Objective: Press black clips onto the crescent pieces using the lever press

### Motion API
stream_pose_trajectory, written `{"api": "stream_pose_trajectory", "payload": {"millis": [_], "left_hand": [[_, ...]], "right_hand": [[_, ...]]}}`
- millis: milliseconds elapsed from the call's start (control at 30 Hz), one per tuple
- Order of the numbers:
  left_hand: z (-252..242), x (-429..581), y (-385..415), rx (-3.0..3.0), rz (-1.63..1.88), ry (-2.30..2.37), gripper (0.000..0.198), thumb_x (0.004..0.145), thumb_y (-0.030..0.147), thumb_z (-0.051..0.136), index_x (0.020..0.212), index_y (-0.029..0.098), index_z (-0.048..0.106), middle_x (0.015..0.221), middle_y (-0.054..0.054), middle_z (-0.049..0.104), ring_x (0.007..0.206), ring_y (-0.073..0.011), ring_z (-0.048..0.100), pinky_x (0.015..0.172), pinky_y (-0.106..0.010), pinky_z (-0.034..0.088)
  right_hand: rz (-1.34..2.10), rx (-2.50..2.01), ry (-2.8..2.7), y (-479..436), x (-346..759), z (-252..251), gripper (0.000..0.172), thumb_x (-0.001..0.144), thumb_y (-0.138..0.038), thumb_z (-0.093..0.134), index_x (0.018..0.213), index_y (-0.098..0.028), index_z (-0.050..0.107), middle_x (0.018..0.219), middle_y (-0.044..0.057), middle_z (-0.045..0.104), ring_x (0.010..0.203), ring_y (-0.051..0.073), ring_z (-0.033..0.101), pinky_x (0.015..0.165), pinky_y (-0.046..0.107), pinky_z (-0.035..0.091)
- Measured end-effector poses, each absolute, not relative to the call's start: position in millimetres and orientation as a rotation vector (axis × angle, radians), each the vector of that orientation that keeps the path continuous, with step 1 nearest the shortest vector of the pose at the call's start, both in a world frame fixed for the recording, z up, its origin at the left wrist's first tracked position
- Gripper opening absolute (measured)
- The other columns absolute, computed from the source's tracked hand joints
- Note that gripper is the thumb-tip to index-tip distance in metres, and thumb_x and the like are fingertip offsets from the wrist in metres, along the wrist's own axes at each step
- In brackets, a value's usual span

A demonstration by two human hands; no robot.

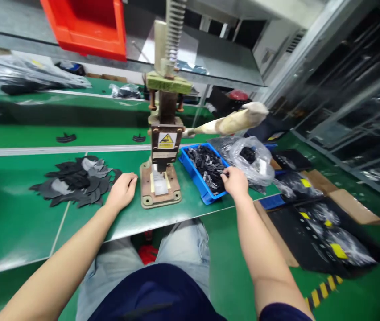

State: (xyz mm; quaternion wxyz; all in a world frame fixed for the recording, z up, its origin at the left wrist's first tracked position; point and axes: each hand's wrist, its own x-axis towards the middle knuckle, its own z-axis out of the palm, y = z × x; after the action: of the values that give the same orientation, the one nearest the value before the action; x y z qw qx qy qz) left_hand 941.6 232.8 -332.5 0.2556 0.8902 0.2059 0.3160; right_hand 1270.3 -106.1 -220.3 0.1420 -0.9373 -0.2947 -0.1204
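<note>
My right hand (237, 180) is at the right rim of a blue tray (195, 176), its fingers pinched on a small black part. Loose black parts (206, 165) fill the tray. My left hand (123, 189) rests on the green table with its fingers curled closed, and what they hold, if anything, is hidden. It lies between a pile of flat black and grey pieces (89, 183) and the base (145, 189) of a hand press (165, 133). A pale block (160, 185) sits on that base, below the press head.
The press lever (233, 122) sticks out right, above the tray. A clear plastic bag (248, 156) stands beyond the tray. Cardboard boxes (353, 205) with bagged parts are at the right. A red bin (89, 35) hangs above. Two black curved parts lie behind the table's rail (109, 149).
</note>
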Motion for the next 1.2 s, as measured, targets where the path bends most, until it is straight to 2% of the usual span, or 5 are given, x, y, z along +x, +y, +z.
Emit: {"api": "stream_pose_trajectory", "payload": {"millis": [133, 367, 700, 967, 1200], "left_hand": [[-327.4, 913.5, 210.1, 2.204, 0.9, 0.589, 0.031, 0.108, 0.044, 0.045, 0.108, 0.022, 0.067, 0.12, -0.012, 0.073, 0.127, -0.0269, 0.068, 0.115, -0.046, 0.051], [-325.2, 848.6, 171.0, 2.039, 0.844, 0.694, 0.03, 0.108, 0.046, 0.051, 0.106, 0.023, 0.07, 0.117, -0.01, 0.075, 0.114, -0.0254, 0.07, 0.105, -0.044, 0.056], [-306.6, 861.0, 118.8, 2.047, 0.77, 0.337, 0.026, 0.108, 0.032, 0.055, 0.087, 0.024, 0.068, 0.094, -0.009, 0.075, 0.088, -0.0203, 0.07, 0.083, -0.037, 0.058], [-304.0, 866.0, 167.1, 2.011, 0.902, 0.507, 0.035, 0.109, 0.04, 0.054, 0.083, 0.022, 0.07, 0.089, -0.007, 0.074, 0.085, -0.0194, 0.07, 0.082, -0.036, 0.055], [-318.7, 759.6, 218.8, 2.091, 0.768, 0.88, 0.034, 0.105, 0.049, 0.056, 0.092, 0.023, 0.073, 0.097, -0.006, 0.076, 0.093, -0.0217, 0.071, 0.089, -0.034, 0.055]], "right_hand": [[-0.418, -2.59, -0.749, -105.8, 1268.7, -222.2, 0.028, 0.098, -0.042, 0.057, 0.112, -0.02, 0.068, 0.103, 0.01, 0.074, 0.095, 0.025, 0.066, 0.091, 0.042, 0.051], [-0.571, -2.033, -0.713, -105.1, 1219.0, -227.0, 0.034, 0.096, -0.048, 0.066, 0.112, -0.018, 0.072, 0.097, 0.007, 0.075, 0.08, 0.018, 0.067, 0.082, 0.036, 0.056], [-0.121, -1.747, -1.034, -60.4, 1084.0, -286.4, 0.021, 0.099, -0.034, 0.064, 0.115, -0.024, 0.076, 0.11, 0.009, 0.079, 0.103, 0.024, 0.074, 0.097, 0.045, 0.061], [0.174, -1.65, -1.255, -38.7, 1044.9, -304.2, 0.027, 0.101, -0.026, 0.061, 0.125, -0.03, 0.073, 0.114, 0.006, 0.08, 0.106, 0.024, 0.076, 0.096, 0.044, 0.063], [0.174, -1.674, -1.21, -37.1, 1049.1, -310.3, 0.024, 0.101, -0.029, 0.062, 0.121, -0.029, 0.074, 0.11, 0.006, 0.081, 0.102, 0.025, 0.078, 0.092, 0.045, 0.064]]}}
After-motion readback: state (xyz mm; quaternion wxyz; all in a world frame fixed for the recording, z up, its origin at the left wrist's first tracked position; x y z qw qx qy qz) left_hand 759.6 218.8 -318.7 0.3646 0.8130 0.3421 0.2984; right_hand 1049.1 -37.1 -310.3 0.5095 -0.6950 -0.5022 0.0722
